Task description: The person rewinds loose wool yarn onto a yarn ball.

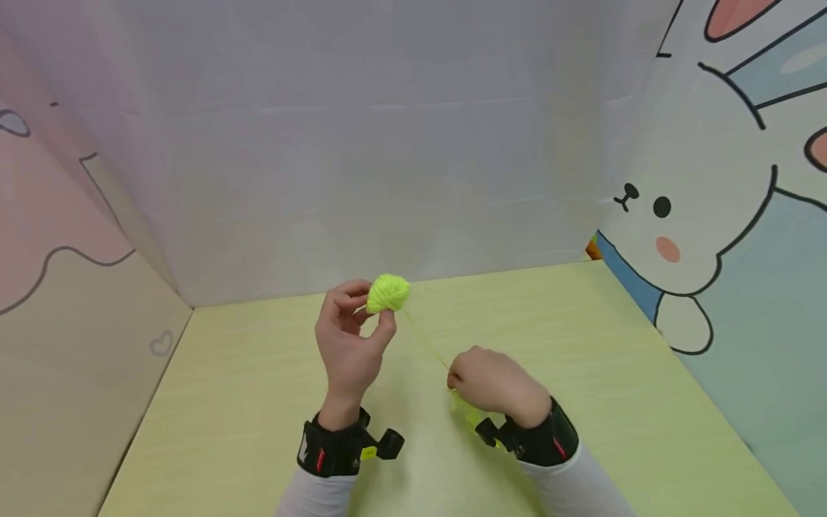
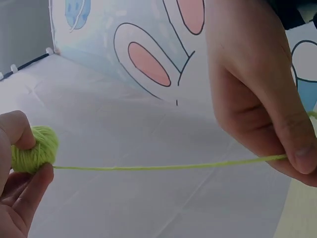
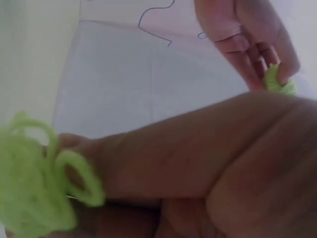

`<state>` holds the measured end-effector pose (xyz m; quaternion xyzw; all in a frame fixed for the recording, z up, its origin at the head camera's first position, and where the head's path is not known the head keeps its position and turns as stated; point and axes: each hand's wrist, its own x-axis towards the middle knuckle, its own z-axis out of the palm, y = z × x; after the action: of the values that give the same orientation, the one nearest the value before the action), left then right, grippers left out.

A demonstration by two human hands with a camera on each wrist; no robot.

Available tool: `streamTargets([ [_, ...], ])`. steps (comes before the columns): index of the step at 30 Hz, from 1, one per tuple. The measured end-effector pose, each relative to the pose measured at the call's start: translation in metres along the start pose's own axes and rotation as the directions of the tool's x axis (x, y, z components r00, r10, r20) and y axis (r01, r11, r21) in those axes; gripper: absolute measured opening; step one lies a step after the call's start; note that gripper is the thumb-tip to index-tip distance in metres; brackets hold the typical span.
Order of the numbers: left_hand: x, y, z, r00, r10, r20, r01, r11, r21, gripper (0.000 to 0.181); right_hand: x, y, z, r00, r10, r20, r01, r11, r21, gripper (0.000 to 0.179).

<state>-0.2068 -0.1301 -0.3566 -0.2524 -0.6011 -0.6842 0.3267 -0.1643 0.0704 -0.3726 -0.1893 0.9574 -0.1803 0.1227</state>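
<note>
A small ball of neon yellow-green yarn is pinched between the thumb and fingers of my left hand, raised above the table. From the ball a single strand runs taut across to my right hand, whose thumb and curled fingers pinch it. Below the right hand hangs a loose, looped bundle of the same yarn, blurred in the right wrist view. In the head view the right hand and wrist strap partly cover that bundle.
The pale yellow-green table spreads under both hands. A whitish sheet stands along its back edge. Printed cartoon panels flank it, with a rabbit on the right. Each wrist wears a black strap with a small camera.
</note>
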Motion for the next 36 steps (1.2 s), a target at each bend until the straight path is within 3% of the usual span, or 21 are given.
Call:
streamTargets([
  [2, -0.001, 0.003, 0.001, 0.999, 0.034, -0.013, -0.034, 0.999, -0.031, 0.026, 0.002, 0.004, 0.003, 1.0, 0.01, 0.0, -0.01, 0.999, -0.033, 0.036],
  [6, -0.001, 0.006, 0.002, 0.999, 0.038, 0.015, -0.038, 0.998, -0.054, 0.026, 0.003, 0.007, 0.004, 1.0, -0.009, -0.015, 0.008, 0.998, -0.069, 0.01],
  [9, -0.002, 0.007, 0.003, 0.994, -0.027, 0.104, 0.031, 0.999, -0.038, 0.027, 0.004, 0.004, -0.002, 0.987, -0.084, -0.135, 0.086, 0.996, 0.009, 0.07],
  [11, -0.002, 0.008, 0.004, 0.981, -0.075, 0.181, 0.085, 0.995, -0.044, 0.027, 0.004, 0.0, -0.007, 0.953, -0.146, -0.266, 0.186, 0.973, 0.134, 0.087],
  [13, -0.003, 0.009, 0.005, 0.961, -0.112, 0.252, 0.133, 0.989, -0.066, 0.027, 0.004, -0.004, -0.011, 0.896, -0.206, -0.393, 0.317, 0.917, 0.242, 0.085],
  [15, -0.004, 0.01, 0.006, 0.945, -0.136, 0.297, 0.17, 0.981, -0.094, 0.027, 0.002, -0.008, -0.014, 0.845, -0.237, -0.479, 0.42, 0.849, 0.321, 0.071],
  [16, -0.004, 0.01, 0.007, 0.942, -0.14, 0.305, 0.177, 0.979, -0.098, 0.026, 0.002, -0.011, -0.015, 0.829, -0.245, -0.503, 0.452, 0.823, 0.345, 0.058],
  [18, -0.004, 0.01, 0.008, 0.947, -0.152, 0.283, 0.185, 0.978, -0.094, 0.026, -0.001, -0.014, -0.015, 0.816, -0.241, -0.525, 0.475, 0.798, 0.371, 0.037],
  [20, -0.004, 0.009, 0.008, 0.959, -0.155, 0.236, 0.175, 0.983, -0.063, 0.027, -0.002, -0.017, -0.015, 0.818, -0.227, -0.529, 0.464, 0.804, 0.372, 0.021],
  [23, -0.004, 0.005, 0.008, 0.975, -0.136, 0.178, 0.132, 0.991, 0.03, 0.027, -0.005, -0.019, -0.015, 0.813, -0.225, -0.537, 0.442, 0.839, 0.318, 0.019],
  [25, -0.005, 0.0, 0.006, 0.977, -0.103, 0.187, 0.081, 0.989, 0.123, 0.027, -0.008, -0.018, -0.015, 0.797, -0.239, -0.555, 0.44, 0.859, 0.262, 0.018],
  [27, -0.005, -0.005, 0.005, 0.969, -0.071, 0.236, 0.019, 0.976, 0.216, 0.027, -0.011, -0.016, -0.016, 0.772, -0.251, -0.584, 0.449, 0.866, 0.221, 0.016],
  [29, -0.005, -0.008, 0.003, 0.945, -0.052, 0.322, -0.045, 0.957, 0.286, 0.027, -0.014, -0.014, -0.019, 0.737, -0.253, -0.627, 0.456, 0.87, 0.185, 0.013],
  [31, -0.004, -0.009, 0.002, 0.908, -0.05, 0.417, -0.09, 0.947, 0.31, 0.027, -0.016, -0.01, -0.021, 0.697, -0.245, -0.674, 0.464, 0.87, 0.164, 0.011],
  [34, -0.004, -0.008, 0.001, 0.84, -0.06, 0.539, -0.111, 0.954, 0.279, 0.029, -0.018, -0.005, -0.025, 0.641, -0.219, -0.736, 0.465, 0.873, 0.146, 0.007],
  [36, -0.005, -0.006, 0.001, 0.799, -0.068, 0.598, -0.09, 0.969, 0.231, 0.03, -0.018, -0.002, -0.028, 0.612, -0.199, -0.765, 0.464, 0.874, 0.144, 0.007],
])
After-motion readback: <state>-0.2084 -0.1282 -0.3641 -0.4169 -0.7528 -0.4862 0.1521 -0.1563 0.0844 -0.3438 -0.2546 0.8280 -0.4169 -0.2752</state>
